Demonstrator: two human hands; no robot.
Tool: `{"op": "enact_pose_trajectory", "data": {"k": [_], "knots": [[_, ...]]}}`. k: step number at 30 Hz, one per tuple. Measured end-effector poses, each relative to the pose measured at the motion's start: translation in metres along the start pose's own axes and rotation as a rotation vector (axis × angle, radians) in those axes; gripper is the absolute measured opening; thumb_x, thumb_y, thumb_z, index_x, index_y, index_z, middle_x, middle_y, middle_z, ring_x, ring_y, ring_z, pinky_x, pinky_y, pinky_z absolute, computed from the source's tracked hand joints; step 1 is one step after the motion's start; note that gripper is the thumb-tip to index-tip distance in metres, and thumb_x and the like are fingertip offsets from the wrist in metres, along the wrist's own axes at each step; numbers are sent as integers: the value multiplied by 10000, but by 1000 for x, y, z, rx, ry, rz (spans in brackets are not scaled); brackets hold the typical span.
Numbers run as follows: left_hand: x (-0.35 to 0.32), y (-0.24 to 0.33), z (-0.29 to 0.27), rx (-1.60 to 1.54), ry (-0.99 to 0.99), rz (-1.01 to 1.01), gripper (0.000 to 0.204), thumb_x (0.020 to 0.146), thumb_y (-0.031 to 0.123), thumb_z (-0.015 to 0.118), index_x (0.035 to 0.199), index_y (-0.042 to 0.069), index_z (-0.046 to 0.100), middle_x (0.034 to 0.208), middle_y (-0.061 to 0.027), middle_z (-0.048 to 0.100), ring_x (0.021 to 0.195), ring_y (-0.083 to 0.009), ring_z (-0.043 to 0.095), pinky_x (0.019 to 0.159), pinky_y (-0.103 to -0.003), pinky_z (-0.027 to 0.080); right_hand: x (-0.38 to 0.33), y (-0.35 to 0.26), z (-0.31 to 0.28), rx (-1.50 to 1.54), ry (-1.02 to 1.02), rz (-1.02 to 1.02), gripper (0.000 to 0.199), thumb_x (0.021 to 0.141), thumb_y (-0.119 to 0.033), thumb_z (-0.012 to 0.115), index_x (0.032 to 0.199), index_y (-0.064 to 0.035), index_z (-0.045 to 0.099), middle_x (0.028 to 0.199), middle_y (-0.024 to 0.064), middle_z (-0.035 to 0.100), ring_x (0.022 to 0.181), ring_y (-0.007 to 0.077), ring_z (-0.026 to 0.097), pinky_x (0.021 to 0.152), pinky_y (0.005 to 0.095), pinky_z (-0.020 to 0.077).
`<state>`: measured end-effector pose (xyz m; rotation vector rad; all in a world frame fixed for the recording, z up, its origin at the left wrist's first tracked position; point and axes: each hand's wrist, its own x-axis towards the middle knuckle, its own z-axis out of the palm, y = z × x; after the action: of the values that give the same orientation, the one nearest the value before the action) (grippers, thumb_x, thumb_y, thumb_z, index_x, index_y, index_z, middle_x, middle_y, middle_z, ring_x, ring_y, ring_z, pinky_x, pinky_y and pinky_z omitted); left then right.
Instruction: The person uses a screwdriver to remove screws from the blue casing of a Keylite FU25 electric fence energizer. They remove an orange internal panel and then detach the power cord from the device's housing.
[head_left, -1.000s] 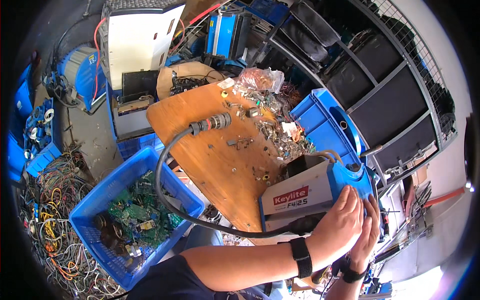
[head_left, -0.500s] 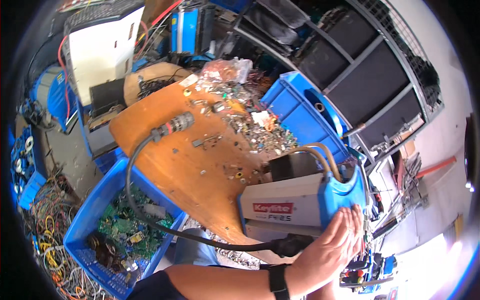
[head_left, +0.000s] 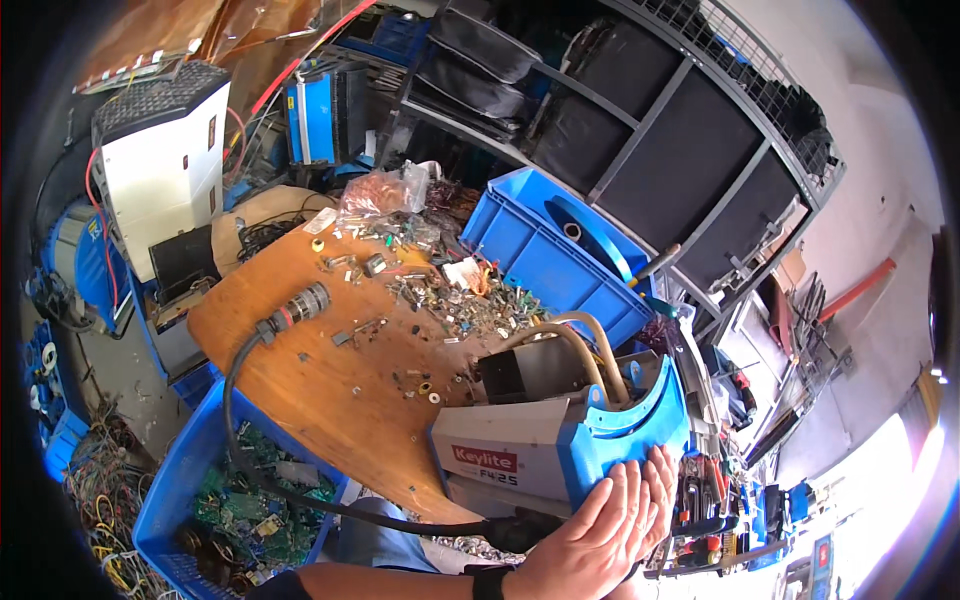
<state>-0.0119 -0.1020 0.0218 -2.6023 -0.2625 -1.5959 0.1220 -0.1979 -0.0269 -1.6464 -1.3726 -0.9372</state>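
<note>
At the far left, a heap of tangled wires (head_left: pixel 105 525) lies beside a blue crate (head_left: pixel 160 530) holding green circuit boards (head_left: pixel 250 490). Next comes the wooden surface (head_left: pixel 270 350), where a ribbed connector (head_left: pixel 298 307) lies on the end of a thick black cable (head_left: pixel 400 523) that loops over the crate and back toward the casing. Small metal scraps (head_left: pixel 490 305) litter the far side of the surface, with a blue bin (head_left: pixel 545 255) just behind them. The grey casing (head_left: pixel 500 460) with its blue end (head_left: pixel 640 410) sits at the surface's near right, two tan hoses (head_left: pixel 590 350) arching behind it. The left hand (head_left: pixel 585 545) is spread flat against the blue end, fingers straight and side by side, gripping nothing. The right hand (head_left: pixel 655 490) is beside and partly behind it; its visible fingers are also straight against the blue end, but its palm is hidden, so whether it grips anything there cannot be told. Contact like this probably works best with both palms flat and force shared evenly, kept low so that the casing does not tip, and with the cable slack and clear of its base. Assorted tools (head_left: pixel 705 490) crowd the space right of the hands.
</note>
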Motion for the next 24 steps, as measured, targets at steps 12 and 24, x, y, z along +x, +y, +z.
{"op": "enact_pose_trajectory", "data": {"k": [12,24], "knots": [[-19,20,12,-175,-138,7,409,880,221,468,1200,-20,551,1245,-228,540,1246,-381,441,1126,-498,234,-1,-11,-12,36,-38,188,388,921,-219,401,1054,51,646,1180,211,621,1171,405,532,1047,516,327],[25,-96,-28,-788,-276,-76,446,760,220,772,1117,4,615,1189,-202,563,1125,-360,541,947,-441,443,49,-12,31,58,-72,135,374,917,-227,390,1051,-13,666,1135,138,654,1155,320,550,1079,466,266]]}}
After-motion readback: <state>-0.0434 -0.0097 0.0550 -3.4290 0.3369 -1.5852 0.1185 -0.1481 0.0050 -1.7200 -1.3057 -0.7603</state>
